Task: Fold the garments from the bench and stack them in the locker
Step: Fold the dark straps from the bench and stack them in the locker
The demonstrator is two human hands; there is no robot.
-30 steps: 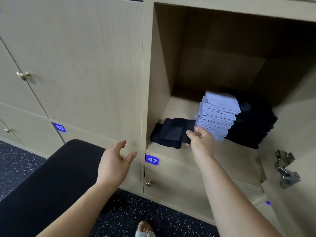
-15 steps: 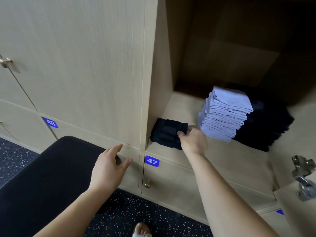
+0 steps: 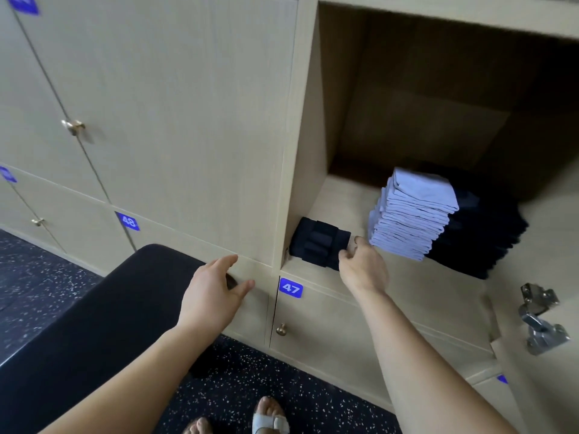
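The open locker point(image 3: 310, 145) above label 47 holds a small folded dark garment point(image 3: 316, 241) at the front left of its floor. My right hand point(image 3: 362, 263) reaches in and its fingers curl around that garment's right edge. To the right stands a tall stack of folded light blue garments point(image 3: 413, 214), and beside it a stack of dark garments point(image 3: 482, 236). My left hand point(image 3: 216, 289) hovers open, holding nothing, over the end of the black bench point(image 3: 94, 314), close to the locker fronts. I see no garments on the bench.
The locker's open door point(image 3: 551, 386) with its metal hinge point(image 3: 542, 317) stands at the right. Closed locker doors with brass knobs point(image 3: 73, 126) fill the left. A speckled dark floor point(image 3: 250, 371) lies below, with my sandalled feet point(image 3: 269, 418) at the bottom edge.
My right hand slid the dark folded garment leftward, away from the light blue stack, against the locker's left wall. My left hand stayed open over the bench end.
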